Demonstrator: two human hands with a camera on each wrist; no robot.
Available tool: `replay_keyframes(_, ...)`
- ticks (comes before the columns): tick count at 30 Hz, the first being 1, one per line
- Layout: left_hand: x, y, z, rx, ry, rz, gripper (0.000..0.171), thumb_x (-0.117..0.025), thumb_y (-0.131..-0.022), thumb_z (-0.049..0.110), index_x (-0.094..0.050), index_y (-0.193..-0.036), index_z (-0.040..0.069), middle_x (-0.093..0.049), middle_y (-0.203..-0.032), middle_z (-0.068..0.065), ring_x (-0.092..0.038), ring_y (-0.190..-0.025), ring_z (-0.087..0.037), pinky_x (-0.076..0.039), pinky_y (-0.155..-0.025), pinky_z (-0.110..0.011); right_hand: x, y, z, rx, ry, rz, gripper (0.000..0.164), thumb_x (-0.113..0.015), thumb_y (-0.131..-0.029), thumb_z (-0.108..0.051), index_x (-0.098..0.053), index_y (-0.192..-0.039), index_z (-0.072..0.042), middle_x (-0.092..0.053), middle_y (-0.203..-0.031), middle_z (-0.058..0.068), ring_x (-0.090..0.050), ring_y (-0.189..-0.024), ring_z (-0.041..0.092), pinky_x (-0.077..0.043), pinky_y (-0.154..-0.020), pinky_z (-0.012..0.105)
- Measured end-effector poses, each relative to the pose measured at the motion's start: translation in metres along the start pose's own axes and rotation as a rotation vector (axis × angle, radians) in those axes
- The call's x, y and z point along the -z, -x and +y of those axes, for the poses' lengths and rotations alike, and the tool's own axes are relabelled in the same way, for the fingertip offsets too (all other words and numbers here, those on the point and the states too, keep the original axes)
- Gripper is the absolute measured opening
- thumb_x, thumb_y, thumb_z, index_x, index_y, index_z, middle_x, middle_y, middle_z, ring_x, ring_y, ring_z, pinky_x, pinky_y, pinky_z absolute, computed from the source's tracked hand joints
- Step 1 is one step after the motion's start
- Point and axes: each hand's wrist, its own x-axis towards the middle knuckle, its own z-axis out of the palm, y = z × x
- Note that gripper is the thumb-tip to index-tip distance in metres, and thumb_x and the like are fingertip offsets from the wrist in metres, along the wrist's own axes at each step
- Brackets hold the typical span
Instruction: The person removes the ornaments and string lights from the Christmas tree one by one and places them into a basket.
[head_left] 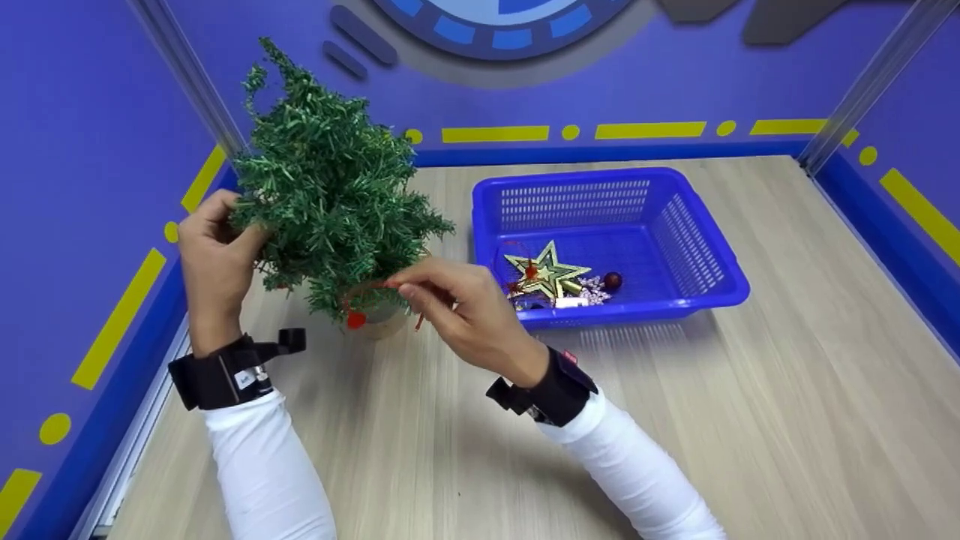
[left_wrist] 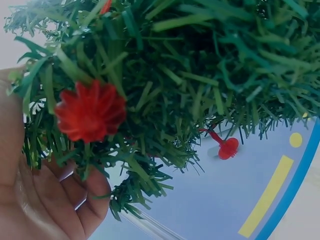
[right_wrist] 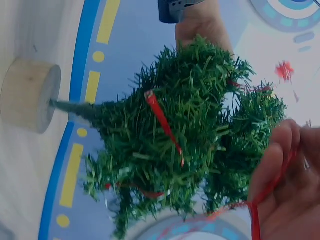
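A small green artificial Christmas tree leans at the left of the table, on a round wooden base. My left hand grips its branches from the left side, some fingers hidden by the needles. At the tree's lower right, my right hand pinches a thin red cord between thumb and fingertips. A red ornament shows just left of those fingertips, against the lower branches. In the left wrist view, a red flower-shaped ornament sits among the needles, with a smaller red one below the branches.
Right of the tree stands a blue plastic basket. Inside it lie a gold star, a dark red ball and other small decorations. Blue-purple panels with yellow marks wall the wooden table at the back and sides.
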Motion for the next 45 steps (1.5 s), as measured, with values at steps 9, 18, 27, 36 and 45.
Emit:
replay_keyframes(9,0.002,-0.002,-0.002,-0.014,0.017,-0.019,0.006,-0.066,-0.086,-0.003,-0.061,-0.082,-0.004,-0.045,-0.07,0.0,-0.036,-0.054,-0.012,-0.029,-0.056,-0.024,0.034,-0.001,-0.005,0.018,0.108,-0.271,0.019,-0.059,-0.104,-0.019,-0.076,-0.108,-0.012,-0.073,-0.09,-0.004,-0.051,-0.065,0.002,-0.044,-0.061,0.022)
replay_keyframes(18,0.021,0.001,-0.026,-0.064,0.098,-0.181,0.004,-0.064,-0.092,0.002,-0.063,-0.089,-0.001,-0.039,-0.066,0.002,-0.03,-0.054,-0.011,-0.028,-0.058,-0.025,0.063,0.003,0.0,-0.127,0.141,-0.302,0.022,-0.062,-0.103,-0.025,-0.078,-0.108,-0.012,-0.077,-0.1,-0.004,-0.06,-0.072,0.005,-0.052,-0.069,0.024)
replay_keyframes(27,0.017,-0.007,-0.03,0.018,0.051,0.162,0.026,-0.055,-0.103,0.018,-0.074,-0.112,0.003,-0.071,-0.112,-0.004,-0.061,-0.087,-0.017,-0.046,-0.076,-0.028,0.08,0.007,-0.004,-0.187,0.156,-0.304,0.017,-0.065,-0.101,-0.025,-0.079,-0.107,-0.018,-0.074,-0.092,-0.004,-0.055,-0.068,0.007,-0.046,-0.062,0.023)
replay_keyframes(36,0.021,-0.008,-0.03,0.221,-0.052,-0.109,0.057,-0.029,-0.102,0.004,-0.046,-0.153,0.021,-0.028,-0.167,-0.001,-0.027,-0.153,-0.022,-0.016,-0.125,-0.042,0.081,0.008,-0.006,-0.14,0.097,-0.27,0.016,-0.065,-0.101,-0.02,-0.08,-0.106,-0.017,-0.071,-0.085,-0.006,-0.05,-0.061,0.008,-0.04,-0.055,0.022)
replay_keyframes(45,0.025,-0.007,-0.041,0.195,-0.059,0.055,0.053,-0.049,-0.09,-0.004,-0.06,-0.139,0.015,-0.054,-0.131,0.002,-0.05,-0.108,-0.017,-0.036,-0.086,-0.027,0.077,0.007,-0.001,-0.156,0.109,-0.274,0.018,-0.064,-0.102,-0.024,-0.08,-0.109,-0.019,-0.071,-0.087,-0.008,-0.053,-0.062,0.007,-0.044,-0.057,0.023)
